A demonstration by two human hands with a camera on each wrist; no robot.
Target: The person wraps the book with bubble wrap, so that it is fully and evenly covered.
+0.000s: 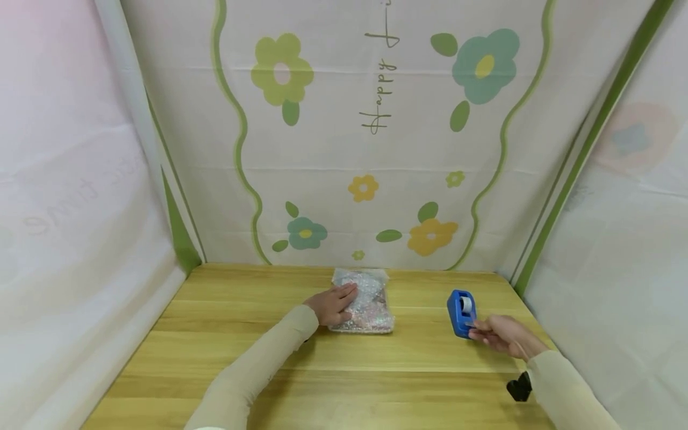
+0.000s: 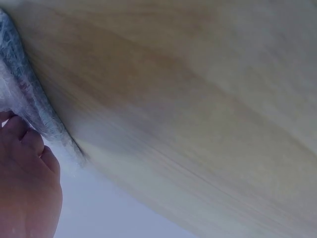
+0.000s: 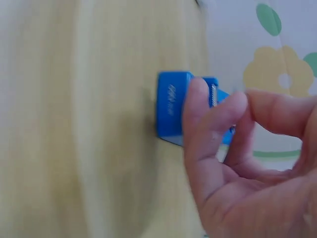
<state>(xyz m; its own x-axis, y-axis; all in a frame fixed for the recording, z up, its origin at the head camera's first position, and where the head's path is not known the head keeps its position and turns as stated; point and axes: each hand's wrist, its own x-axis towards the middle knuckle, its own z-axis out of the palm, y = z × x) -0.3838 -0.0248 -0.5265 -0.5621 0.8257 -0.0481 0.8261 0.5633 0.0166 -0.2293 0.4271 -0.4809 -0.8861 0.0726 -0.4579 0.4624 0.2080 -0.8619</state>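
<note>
A bubble-wrapped package [image 1: 371,312] lies flat at the back middle of the table, its clear wrap shiny. My left hand [image 1: 331,304] rests on the package's left side with fingers extended; the left wrist view catches the package's edge [image 2: 37,89] beside the knuckles. To the right stands a blue tape dispenser [image 1: 455,315] with a white-cored tape roll [image 1: 466,305]. At its front end my right hand [image 1: 505,334] pinches with thumb and index finger, apparently on the tape's end; the clear tape itself is hard to make out. In the right wrist view the fingers partly cover the dispenser [image 3: 171,106].
The wooden table [image 1: 301,388] ends at a hanging flowered cloth [image 1: 333,137] behind the package. More cloth hangs along the left [image 1: 80,239] and right [image 1: 618,251] sides. A small black device [image 1: 519,387] sits at the right wrist.
</note>
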